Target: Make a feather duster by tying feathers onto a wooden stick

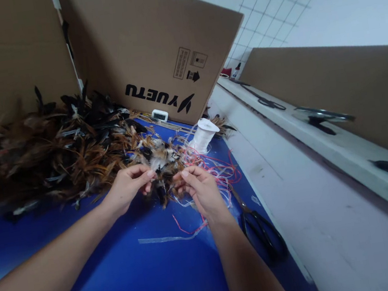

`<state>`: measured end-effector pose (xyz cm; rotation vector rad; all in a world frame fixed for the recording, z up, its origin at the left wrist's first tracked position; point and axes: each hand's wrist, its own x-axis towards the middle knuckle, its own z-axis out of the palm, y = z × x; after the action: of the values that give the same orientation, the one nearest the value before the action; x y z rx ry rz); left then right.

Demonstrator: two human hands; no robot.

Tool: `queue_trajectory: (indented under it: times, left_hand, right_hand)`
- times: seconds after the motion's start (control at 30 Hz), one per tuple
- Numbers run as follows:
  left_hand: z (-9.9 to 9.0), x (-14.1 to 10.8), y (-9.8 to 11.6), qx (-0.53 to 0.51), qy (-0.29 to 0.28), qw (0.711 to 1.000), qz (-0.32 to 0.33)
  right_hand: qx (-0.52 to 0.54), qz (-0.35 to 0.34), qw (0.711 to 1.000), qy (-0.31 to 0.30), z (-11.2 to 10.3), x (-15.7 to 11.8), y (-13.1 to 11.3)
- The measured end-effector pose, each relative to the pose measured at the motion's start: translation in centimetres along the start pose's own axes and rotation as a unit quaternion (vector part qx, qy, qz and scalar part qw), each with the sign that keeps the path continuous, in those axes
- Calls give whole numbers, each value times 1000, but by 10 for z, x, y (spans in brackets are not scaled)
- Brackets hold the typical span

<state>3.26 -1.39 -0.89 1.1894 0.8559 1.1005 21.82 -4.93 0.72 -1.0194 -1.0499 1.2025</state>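
Note:
Above the near edge of a feather pile, my left hand (129, 186) has thumb and forefinger pinched together. Whatever may be between those fingertips is too small to make out. My right hand (202, 190) is closed in a similar pinch a short way to the right, with brown feather tips showing by its fingers; I cannot tell if it grips them. Loose brown, black and pale feathers (161, 156) lie just beyond both hands. Tangled white and red ribbon strands (221, 170) spread beside my right hand. A white spool (203, 137) stands behind them.
Black-handled scissors (261, 228) lie right of my right forearm on the blue mat (125, 267). A large heap of feathers (52, 152) fills the left side. Cardboard panels (149, 40) rise behind, with a small white digital display (159, 115) at their foot. More tools lie along the right ledge (293, 123).

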Motion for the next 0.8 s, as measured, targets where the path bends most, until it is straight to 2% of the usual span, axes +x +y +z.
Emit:
queue_trajectory:
  times: [0.17, 0.33, 0.63, 0.8]
  left_hand:
    - [5, -3, -4, -54, -60, 992, -98]
    - [9, -6, -8, -99, -101, 978, -156]
    - [9, -7, -5, -93, -134, 977, -138]
    - [8, -6, -7, -92, -124, 980, -123]
  right_hand:
    - [10, -7, 1000, 4, 2, -1, 2]
    - [14, -33, 999, 28, 3, 0, 7]
    - [-4, -47, 998, 40, 4, 1, 11]
    - [-18, -13, 1000, -5, 6, -3, 9]
